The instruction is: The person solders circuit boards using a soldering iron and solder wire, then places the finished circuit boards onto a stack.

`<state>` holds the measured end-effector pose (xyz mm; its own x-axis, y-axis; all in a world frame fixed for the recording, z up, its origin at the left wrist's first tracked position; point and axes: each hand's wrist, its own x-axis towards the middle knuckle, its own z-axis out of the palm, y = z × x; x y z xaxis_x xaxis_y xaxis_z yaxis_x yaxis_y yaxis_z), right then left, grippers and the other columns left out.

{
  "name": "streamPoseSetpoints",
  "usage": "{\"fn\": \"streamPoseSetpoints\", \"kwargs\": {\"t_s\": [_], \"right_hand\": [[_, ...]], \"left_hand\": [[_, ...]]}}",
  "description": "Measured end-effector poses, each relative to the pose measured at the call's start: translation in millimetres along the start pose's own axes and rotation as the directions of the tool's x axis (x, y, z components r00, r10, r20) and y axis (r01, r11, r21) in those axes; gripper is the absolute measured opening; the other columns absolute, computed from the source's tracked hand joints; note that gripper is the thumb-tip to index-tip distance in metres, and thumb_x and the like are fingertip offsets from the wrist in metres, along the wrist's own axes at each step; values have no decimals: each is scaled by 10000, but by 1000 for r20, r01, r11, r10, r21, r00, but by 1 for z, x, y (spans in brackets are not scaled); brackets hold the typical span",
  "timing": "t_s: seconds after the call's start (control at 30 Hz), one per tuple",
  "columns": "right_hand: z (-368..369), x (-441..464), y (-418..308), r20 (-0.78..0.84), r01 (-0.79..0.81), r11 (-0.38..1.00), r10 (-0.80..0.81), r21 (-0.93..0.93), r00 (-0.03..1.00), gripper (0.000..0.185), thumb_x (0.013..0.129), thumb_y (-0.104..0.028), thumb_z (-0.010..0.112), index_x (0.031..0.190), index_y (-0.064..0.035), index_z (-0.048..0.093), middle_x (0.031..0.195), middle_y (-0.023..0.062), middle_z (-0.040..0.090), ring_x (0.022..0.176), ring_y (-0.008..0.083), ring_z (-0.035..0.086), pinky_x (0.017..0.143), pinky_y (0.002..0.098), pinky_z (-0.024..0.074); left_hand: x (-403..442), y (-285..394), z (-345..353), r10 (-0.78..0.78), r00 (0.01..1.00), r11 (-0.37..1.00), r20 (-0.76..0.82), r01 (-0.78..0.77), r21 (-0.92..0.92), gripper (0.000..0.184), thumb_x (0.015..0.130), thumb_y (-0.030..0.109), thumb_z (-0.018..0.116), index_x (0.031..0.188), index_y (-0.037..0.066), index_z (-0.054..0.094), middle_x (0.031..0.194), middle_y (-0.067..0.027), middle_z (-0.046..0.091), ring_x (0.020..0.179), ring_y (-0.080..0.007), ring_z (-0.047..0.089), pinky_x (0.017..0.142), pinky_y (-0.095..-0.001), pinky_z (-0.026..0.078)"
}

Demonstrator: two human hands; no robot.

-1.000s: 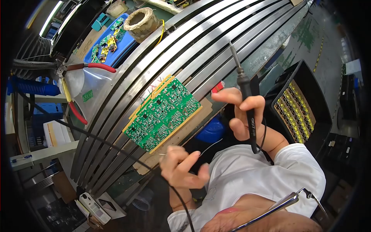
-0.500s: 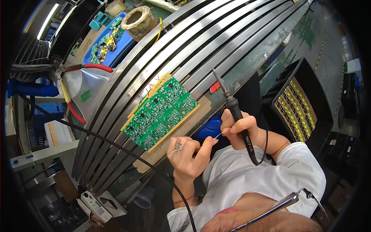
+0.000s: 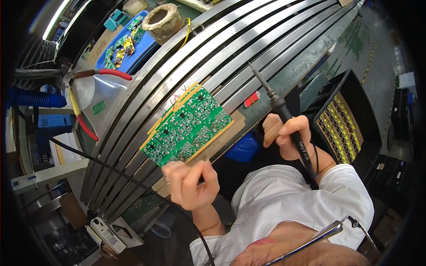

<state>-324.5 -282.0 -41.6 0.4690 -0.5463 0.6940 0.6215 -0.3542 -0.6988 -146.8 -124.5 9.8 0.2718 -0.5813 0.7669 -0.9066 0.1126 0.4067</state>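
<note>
My right hand (image 3: 290, 133) is closed around a black soldering iron (image 3: 278, 104), whose metal tip points up and to the left, above the table's edge and clear of the board. My left hand (image 3: 191, 181) is closed at the near lower corner of a green circuit board (image 3: 188, 126), its fingers pinched on a thin wire that is mostly hidden. The board, full of small parts and with yellowish edge strips, lies tilted on the metal rails (image 3: 222, 66). A brown board (image 3: 237, 124) shows under its right side.
Red-handled pliers (image 3: 84, 74) are at the left, near a blue tray (image 3: 146, 51) of small boards and a round pot (image 3: 163, 22). A black cable (image 3: 120, 173) crosses the lower left. A black bin (image 3: 372, 146) stands right; a red item (image 3: 251, 99) lies on the table's edge.
My hands have come apart after meeting over the thin wire. My left hand has moved left and up to the board's corner; my right hand with the iron has moved right.
</note>
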Motion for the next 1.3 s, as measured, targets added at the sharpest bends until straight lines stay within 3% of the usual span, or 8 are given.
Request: {"fn": "streamPoseSetpoints", "kwargs": {"t_s": [0.13,0.23,0.33,0.43,0.8,0.97,1.1,1.3], "right_hand": [[-14,6,6,-29,123,962,-134,-244,991,595,1035,-404,598,1416,42,497,695,81,650,586,164,599,566,310,500],[-23,19,-10,-97,39,877,-97,-480,991,726,998,-548,588,1388,63,538,834,141,678,704,201,643,634,315,521],[-24,34,-13,-94,22,907,-68,-420,993,625,1035,-490,582,1269,88,612,911,187,687,802,236,659,712,338,527],[-24,38,-12,-43,53,939,-72,-339,996,412,1030,-290,588,1184,88,642,921,189,692,784,231,651,706,339,519],[-11,36,-14,82,46,960,-24,-276,996,391,994,-239,636,1186,101,643,880,179,670,752,234,630,678,338,499],[0,41,-9,155,93,966,-56,-243,986,382,990,-230,627,1177,103,656,906,194,691,781,281,654,753,404,539],[11,43,-6,201,66,979,-27,-193,979,364,982,-220,628,1168,90,666,901,204,702,822,336,696,869,491,567],[21,45,-3,231,76,978,-30,-195,973,352,962,-200,637,1159,89,670,902,205,705,827,338,705,887,506,565]], "left_hand": [[8,-10,-1,-40,998,970,-43,49,239,91,802,-60,733,845,2,681,777,-91,590,756,-285,596,705,-396,477],[11,-17,-5,-11,996,939,-89,40,341,88,802,-64,733,838,-6,678,799,-92,618,827,-300,649,794,-412,488],[10,-23,-8,-27,993,934,-118,67,351,83,803,-64,731,832,-10,674,801,-93,626,838,-296,653,812,-415,500],[5,-22,-8,-38,991,935,-127,80,346,84,805,-65,727,832,-13,668,817,-99,638,879,-309,659,839,-431,511],[-13,-33,-29,-39,997,957,-73,58,285,59,785,37,713,823,37,667,907,-113,667,1040,-405,633,919,-506,484],[-13,-39,-44,-26,998,971,-49,37,237,59,799,54,699,827,21,660,961,-133,672,1090,-430,627,943,-512,490],[-9,-40,-45,-16,999,978,-32,22,207,60,785,59,693,821,21,663,960,-137,674,1091,-433,625,945,-514,489],[-8,-45,-39,-4,993,976,-115,28,215,100,756,23,726,830,39,661,928,-119,672,986,-375,652,862,-480,502]]}}
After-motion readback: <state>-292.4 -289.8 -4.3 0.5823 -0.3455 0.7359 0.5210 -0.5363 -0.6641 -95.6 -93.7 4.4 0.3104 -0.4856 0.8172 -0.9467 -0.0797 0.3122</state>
